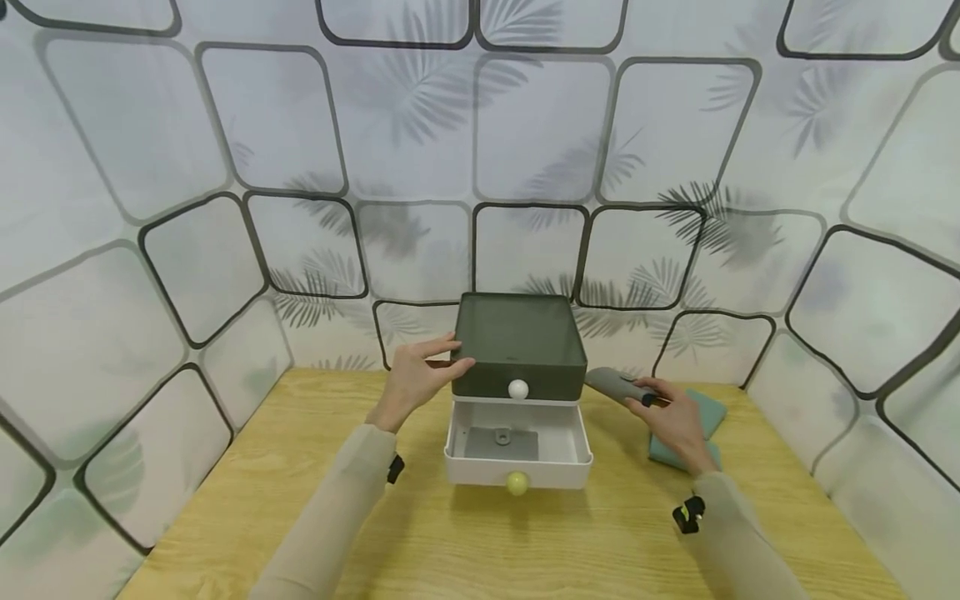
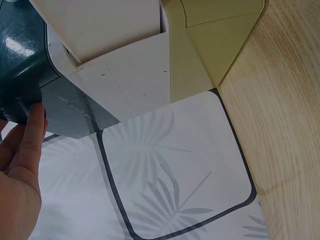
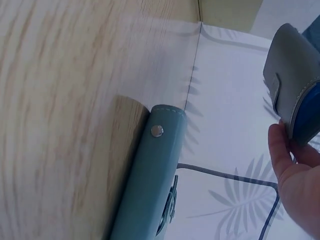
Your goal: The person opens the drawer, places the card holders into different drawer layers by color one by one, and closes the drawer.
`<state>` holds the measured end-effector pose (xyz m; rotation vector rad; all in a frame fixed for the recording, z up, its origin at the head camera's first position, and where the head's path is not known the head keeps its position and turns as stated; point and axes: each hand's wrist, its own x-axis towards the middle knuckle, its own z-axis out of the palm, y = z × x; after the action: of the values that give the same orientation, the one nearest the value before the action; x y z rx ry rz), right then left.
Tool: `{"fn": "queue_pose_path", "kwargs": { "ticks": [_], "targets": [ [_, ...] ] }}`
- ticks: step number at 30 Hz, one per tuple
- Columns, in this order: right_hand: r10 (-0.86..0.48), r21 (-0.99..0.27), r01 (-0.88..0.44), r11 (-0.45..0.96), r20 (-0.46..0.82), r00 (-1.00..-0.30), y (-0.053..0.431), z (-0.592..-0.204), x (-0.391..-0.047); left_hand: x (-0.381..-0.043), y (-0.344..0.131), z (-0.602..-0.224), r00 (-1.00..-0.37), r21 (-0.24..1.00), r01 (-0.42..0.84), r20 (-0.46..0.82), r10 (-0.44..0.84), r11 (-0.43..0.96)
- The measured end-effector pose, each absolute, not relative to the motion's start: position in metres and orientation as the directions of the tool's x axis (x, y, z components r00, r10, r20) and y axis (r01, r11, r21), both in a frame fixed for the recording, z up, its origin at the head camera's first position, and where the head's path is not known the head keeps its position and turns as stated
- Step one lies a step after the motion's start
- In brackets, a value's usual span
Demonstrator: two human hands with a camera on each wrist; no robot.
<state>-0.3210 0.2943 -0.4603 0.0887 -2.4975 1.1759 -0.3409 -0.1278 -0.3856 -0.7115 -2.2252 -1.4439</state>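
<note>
A small desktop drawer box has a dark green upper part point(image 1: 519, 329) with a white knob point(image 1: 518, 389). Below it, a white drawer point(image 1: 551, 473) with a yellow-green knob point(image 1: 517, 483) is pulled out; a grey rectangle point(image 1: 480, 443) shows on its floor. With fairly straight fingers, my left hand point(image 1: 416, 379) touches the green part's left side near the front corner. My right hand point(image 1: 678, 425) grips the end of a grey glasses case point(image 3: 295, 65) with a blue inside, held in the air to the right of the box.
Behind my right hand, a teal leather case point(image 1: 708, 410) with a metal snap lies on the wooden table point(image 1: 300, 467), partly hidden by the hand. Leaf-patterned cloth walls point(image 1: 420, 167) stand behind the table and at both sides.
</note>
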Motion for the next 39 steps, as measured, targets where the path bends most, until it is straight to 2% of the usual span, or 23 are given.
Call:
{"fn": "queue_pose_path", "kwargs": {
  "ticks": [16, 22, 31, 39],
  "targets": [
    [-0.015, -0.803, -0.346, 0.485, 0.388, -0.922, 0.31, -0.454, -0.302, -0.341, -0.127, -0.386, -0.802, 0.733, 0.595, 0.565, 0.193, 0.33],
    [-0.07, -0.801, -0.425, 0.422, 0.439, -0.896, 0.316, -0.452, -0.297, -0.34, -0.127, -0.384, -0.802, 0.736, 0.596, 0.566, 0.191, 0.321],
    [-0.111, -0.82, -0.474, 0.321, 0.465, -0.878, 0.316, -0.444, -0.285, -0.339, -0.127, -0.384, -0.807, 0.732, 0.589, 0.557, 0.198, 0.343],
    [-0.141, -0.822, -0.544, 0.169, 0.526, -0.838, 0.316, -0.44, -0.276, -0.339, -0.126, -0.384, -0.809, 0.736, 0.586, 0.556, 0.191, 0.34]
  ]
}}
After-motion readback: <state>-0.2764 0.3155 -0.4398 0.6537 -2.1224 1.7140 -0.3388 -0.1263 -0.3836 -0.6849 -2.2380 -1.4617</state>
